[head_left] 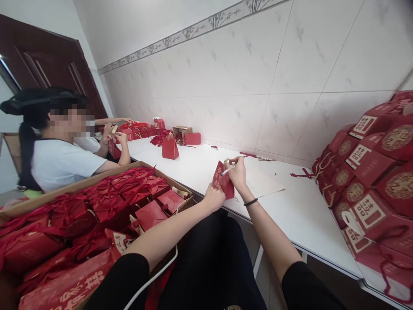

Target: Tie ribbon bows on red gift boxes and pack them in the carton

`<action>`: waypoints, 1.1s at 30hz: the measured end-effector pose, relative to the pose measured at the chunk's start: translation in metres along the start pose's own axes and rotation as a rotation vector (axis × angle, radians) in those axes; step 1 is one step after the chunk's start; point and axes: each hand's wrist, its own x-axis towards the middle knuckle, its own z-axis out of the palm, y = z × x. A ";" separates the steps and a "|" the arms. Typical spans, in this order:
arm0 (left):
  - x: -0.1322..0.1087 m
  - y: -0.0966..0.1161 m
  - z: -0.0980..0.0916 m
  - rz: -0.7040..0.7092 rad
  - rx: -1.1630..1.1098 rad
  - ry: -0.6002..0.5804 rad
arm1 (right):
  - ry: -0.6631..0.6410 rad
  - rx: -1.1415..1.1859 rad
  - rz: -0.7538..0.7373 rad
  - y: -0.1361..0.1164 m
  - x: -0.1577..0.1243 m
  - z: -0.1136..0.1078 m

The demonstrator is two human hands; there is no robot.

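One red box point(218, 178) is over the surface point(277, 215), seemingly unfinished. The left hand point(215, 196) pinches its lower edge; the right hand point(238, 174) is closed round a white tool point(228, 168), perhaps a pen, against it. Many ribboned boxes in the carton point(142, 164) look done. Stacked boxes point(366, 212) read "囍"; the held box's gold characters are unreadable.

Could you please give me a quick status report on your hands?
Left hand gripping red box; right hand holding white tool at box's face; carton beside left forearm, not blocking the box.
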 end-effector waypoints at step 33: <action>-0.054 -0.013 -0.126 0.372 -0.899 0.473 | -0.248 0.307 -0.200 -0.113 -0.037 -0.080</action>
